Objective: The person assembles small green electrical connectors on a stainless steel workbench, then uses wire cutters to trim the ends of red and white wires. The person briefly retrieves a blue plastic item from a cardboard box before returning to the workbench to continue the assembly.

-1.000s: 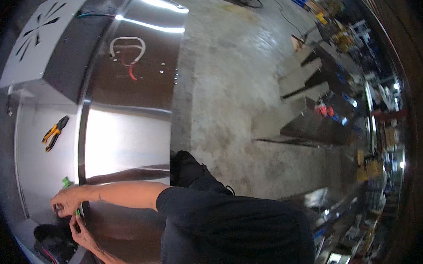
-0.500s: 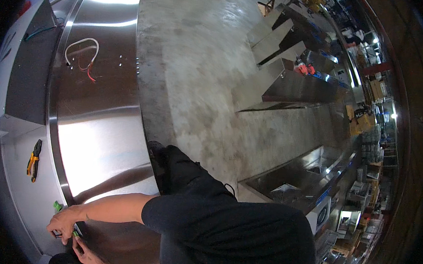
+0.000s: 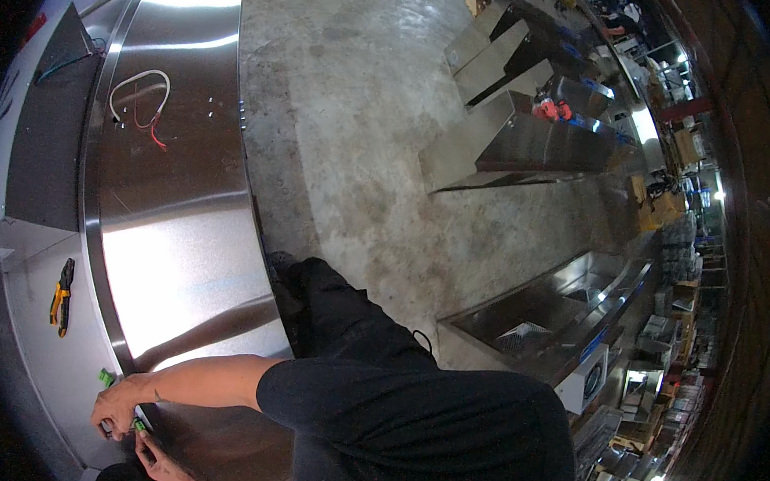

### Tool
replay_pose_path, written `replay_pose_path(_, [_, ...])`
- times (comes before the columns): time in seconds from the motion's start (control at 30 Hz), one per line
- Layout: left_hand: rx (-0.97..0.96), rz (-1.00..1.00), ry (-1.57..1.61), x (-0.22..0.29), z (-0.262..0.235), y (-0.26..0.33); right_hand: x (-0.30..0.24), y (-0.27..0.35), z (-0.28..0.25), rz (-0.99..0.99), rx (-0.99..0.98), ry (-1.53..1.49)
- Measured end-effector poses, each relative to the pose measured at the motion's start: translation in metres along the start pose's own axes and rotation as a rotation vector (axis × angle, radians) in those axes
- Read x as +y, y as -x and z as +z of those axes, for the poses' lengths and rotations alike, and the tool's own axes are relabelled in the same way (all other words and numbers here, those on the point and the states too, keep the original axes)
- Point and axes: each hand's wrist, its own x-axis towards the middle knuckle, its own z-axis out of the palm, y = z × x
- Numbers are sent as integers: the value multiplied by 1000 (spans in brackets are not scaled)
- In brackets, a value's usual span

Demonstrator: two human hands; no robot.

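At the lower left, my two hands work close together over the edge between the pale panel and the steel sheet. My right hand (image 3: 114, 407) reaches in from the right with its fingers bent together; what they pinch is too small to make out. My left hand (image 3: 158, 461), just below, has its fingertips against a small green block-like piece (image 3: 140, 424). A second green piece (image 3: 106, 377) lies by my right wrist. Farther up the panel are pliers (image 3: 61, 298) with yellow and black handles.
The long steel sheet (image 3: 169, 174) carries a loop of white cable (image 3: 154, 75) with red wire ends. A grey metal housing (image 3: 44, 123) stands at the left. Steel units (image 3: 532, 148), one with a red power tool (image 3: 552, 108) on top, and a steel sink (image 3: 539, 320) stand at right.
The view has shifted slightly. A dark thing beside the green piece between my hands shows less, and more of the green piece by my right wrist shows. My hands stay close together.
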Motion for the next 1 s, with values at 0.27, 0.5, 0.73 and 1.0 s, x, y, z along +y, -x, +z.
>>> replay_pose_path(0.27, [-19, -15, 61, -3, 7, 2, -14, 13, -7, 33, -47, 95])
replay_pose_path(0.5, [-103, -223, -5, -55, 1, -6, -1, 6, -1, 102, -77, -52])
replay_pose_path(0.73, [-112, -242, 30, -59, 3, -8, -21, 18, -9, 63, -41, 157])
replay_pose_path(1.0, [-119, -242, 65, -55, 6, -12, 7, 1, -6, 34, -61, 14])
